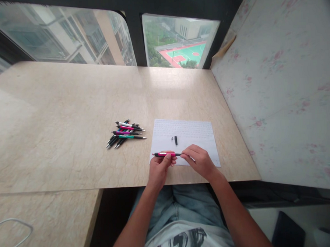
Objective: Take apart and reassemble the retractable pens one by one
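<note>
My left hand point(160, 169) is closed around the pink barrel of a click pen point(166, 154), which it holds level above the paper's lower edge, clicker end to the left. At the pen's other end, the thin dark front part meets the pinched fingertips of my right hand point(198, 160). Those fingers hide the very end. Beyond my hands, a short black grip sleeve point(176, 140) and a tiny metal tip point(171, 138) lie apart on the white sheet of paper point(160, 138), whose upper half bears lines of handwriting.
A loose pile of click pens point(125, 133) in several colours lies left of the paper on the marble-patterned table point(70, 117). Windows stand behind the table, and a flowered wall point(279, 95) bounds it on the right. A white cable point(17, 219) rests on the lower left surface.
</note>
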Demonstrator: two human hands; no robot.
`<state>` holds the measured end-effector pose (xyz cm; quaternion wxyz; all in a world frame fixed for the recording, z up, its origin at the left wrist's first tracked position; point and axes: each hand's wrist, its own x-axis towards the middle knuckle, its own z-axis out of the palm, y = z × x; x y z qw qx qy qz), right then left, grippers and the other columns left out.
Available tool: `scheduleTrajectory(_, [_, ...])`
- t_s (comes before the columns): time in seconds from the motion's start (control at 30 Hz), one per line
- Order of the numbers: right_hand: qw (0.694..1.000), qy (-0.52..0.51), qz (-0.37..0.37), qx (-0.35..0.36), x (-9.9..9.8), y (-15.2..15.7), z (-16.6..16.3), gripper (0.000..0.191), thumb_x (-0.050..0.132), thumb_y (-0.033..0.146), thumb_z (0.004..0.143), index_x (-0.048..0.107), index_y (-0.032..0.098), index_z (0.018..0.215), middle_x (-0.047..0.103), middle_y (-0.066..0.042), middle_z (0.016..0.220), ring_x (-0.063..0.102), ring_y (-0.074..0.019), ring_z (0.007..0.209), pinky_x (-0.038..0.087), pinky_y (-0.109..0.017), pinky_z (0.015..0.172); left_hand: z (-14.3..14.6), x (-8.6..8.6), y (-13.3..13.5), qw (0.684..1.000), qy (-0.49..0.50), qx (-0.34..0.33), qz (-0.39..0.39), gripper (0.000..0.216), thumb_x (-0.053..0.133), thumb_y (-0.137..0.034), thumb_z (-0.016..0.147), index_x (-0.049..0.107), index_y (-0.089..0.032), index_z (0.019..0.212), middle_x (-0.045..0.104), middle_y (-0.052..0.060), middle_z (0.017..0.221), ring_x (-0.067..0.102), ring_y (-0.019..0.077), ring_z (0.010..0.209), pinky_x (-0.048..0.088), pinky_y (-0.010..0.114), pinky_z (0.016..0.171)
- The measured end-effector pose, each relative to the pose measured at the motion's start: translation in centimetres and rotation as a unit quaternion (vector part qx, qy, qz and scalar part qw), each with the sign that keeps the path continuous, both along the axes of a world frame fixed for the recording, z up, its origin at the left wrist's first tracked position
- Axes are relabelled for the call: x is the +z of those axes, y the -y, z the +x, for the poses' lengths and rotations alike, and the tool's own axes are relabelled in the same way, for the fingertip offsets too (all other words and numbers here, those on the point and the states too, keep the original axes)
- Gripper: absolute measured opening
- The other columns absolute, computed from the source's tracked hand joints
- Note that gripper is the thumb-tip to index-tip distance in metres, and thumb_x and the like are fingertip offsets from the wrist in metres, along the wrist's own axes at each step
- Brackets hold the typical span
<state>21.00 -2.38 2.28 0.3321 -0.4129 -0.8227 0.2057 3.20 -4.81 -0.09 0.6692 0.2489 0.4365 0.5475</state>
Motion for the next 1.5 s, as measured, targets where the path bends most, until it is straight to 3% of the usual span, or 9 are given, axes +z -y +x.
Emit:
scheduleTrajectory(0.1, [0.993, 0.027, -0.104, 0.058, 0.7, -0.4, 0.7, 0.023, 0.045, 0.023, 0.098, 0.064, 0.019, 0.086, 0.065, -0.004, 0.079, 0.058, -0.0156, 0.075, 0.045, -0.028, 0.069, 0.0, -0.1, 0.1, 0.998, -0.049, -0.022, 0.024, 0.025, 0.072, -0.033, 0.078, 0.072, -0.011, 0.09, 0.071, 0.007, 0.073, 0.061, 0.0127, 0.063, 0.047, 0.024, 0.061])
scheduleTrajectory(0.2, [0.989, 0.055, -0.109, 0.079, 0.8, -0.3, 0.9, 0.026, 0.045, 0.025, 0.099, 0.063, 0.018, 0.081, 0.063, -0.003, 0.073, 0.057, -0.015, 0.069, 0.043, -0.027, 0.065, 0.0, -0.3, 0.2, 0.996, -0.073, -0.03, 0.035, 0.025, 0.071, -0.033, 0.079, 0.072, -0.011, 0.09, 0.07, 0.007, 0.071, 0.061, 0.013, 0.063, 0.047, 0.025, 0.061])
scheduleTrajectory(0.4, [0.997, 0.077, 0.028, 0.0, -0.5, 0.5, 0.0, 0.019, 0.05, 0.026, 0.096, 0.065, 0.019, 0.086, 0.064, -0.006, 0.075, 0.056, -0.0194, 0.073, 0.044, -0.033, 0.07, 0.1, -0.4, 0.1, 0.999, -0.043, -0.001, 0.01, 0.026, 0.072, -0.035, 0.078, 0.072, -0.011, 0.088, 0.071, 0.008, 0.073, 0.062, 0.0134, 0.063, 0.047, 0.025, 0.06])
scheduleTrajectory(0.57, [0.995, -0.036, -0.04, -0.082, -1.6, 1.0, 0.1, 0.019, 0.061, 0.024, 0.088, 0.061, 0.021, 0.107, 0.065, -0.005, 0.088, 0.059, -0.018, 0.075, 0.049, -0.032, 0.07, 0.3, -0.2, -0.1, 0.999, 0.001, 0.046, -0.004, 0.024, 0.073, -0.032, 0.077, 0.073, -0.012, 0.089, 0.071, 0.007, 0.074, 0.061, 0.0109, 0.064, 0.046, 0.022, 0.062])
scheduleTrajectory(0.73, [0.984, -0.079, -0.068, -0.144, -3.1, 1.1, 0.4, 0.013, 0.053, 0.022, 0.089, 0.063, 0.021, 0.097, 0.064, -0.004, 0.081, 0.059, -0.0175, 0.072, 0.05, -0.031, 0.067, 0.4, -0.2, -0.3, 0.995, 0.049, 0.081, -0.019, 0.023, 0.075, -0.031, 0.075, 0.073, -0.012, 0.088, 0.071, 0.007, 0.075, 0.061, 0.0093, 0.064, 0.046, 0.02, 0.061])
scheduleTrajectory(0.97, [0.982, -0.118, -0.077, -0.124, -2.3, -0.1, 0.8, 0.021, 0.046, 0.029, 0.095, 0.065, 0.02, 0.098, 0.067, -0.006, 0.088, 0.062, -0.0193, 0.082, 0.049, -0.033, 0.072, 0.4, -0.3, -0.2, 0.999, -0.004, 0.048, 0.002, 0.026, 0.073, -0.034, 0.077, 0.072, -0.012, 0.091, 0.071, 0.007, 0.074, 0.06, 0.011, 0.064, 0.046, 0.022, 0.061])
scheduleTrajectory(1.2, [0.986, -0.053, -0.156, 0.02, -0.1, -0.6, 0.3, 0.035, 0.041, 0.032, 0.099, 0.065, 0.019, 0.077, 0.066, -0.003, 0.073, 0.061, -0.0163, 0.071, 0.046, -0.03, 0.069, 0.2, -0.5, 0.0, 0.997, -0.067, 0.008, 0.023, 0.029, 0.07, -0.037, 0.079, 0.071, -0.012, 0.094, 0.071, 0.008, 0.076, 0.061, 0.0141, 0.066, 0.047, 0.026, 0.064])
scheduleTrajectory(1.4, [0.988, -0.069, -0.137, -0.028, 0.4, -0.2, -0.1, 0.01, 0.061, 0.03, 0.088, 0.063, 0.02, 0.087, 0.065, -0.003, 0.08, 0.059, -0.017, 0.075, 0.046, -0.03, 0.07, 0.2, -0.4, 0.0, 0.998, -0.062, 0.007, 0.024, 0.031, 0.071, -0.039, 0.077, 0.072, -0.012, 0.092, 0.071, 0.008, 0.075, 0.06, 0.0135, 0.065, 0.047, 0.026, 0.062])
scheduleTrajectory(1.5, [0.983, -0.075, -0.165, -0.033, 0.4, -0.2, -0.2, 0.018, 0.063, 0.032, 0.086, 0.063, 0.02, 0.099, 0.066, -0.004, 0.087, 0.06, -0.017, 0.077, 0.046, -0.028, 0.065, 0.2, -0.4, -0.1, 0.998, -0.057, 0.01, 0.031, 0.03, 0.071, -0.038, 0.078, 0.072, -0.012, 0.092, 0.071, 0.008, 0.075, 0.06, 0.0132, 0.065, 0.046, 0.026, 0.062])
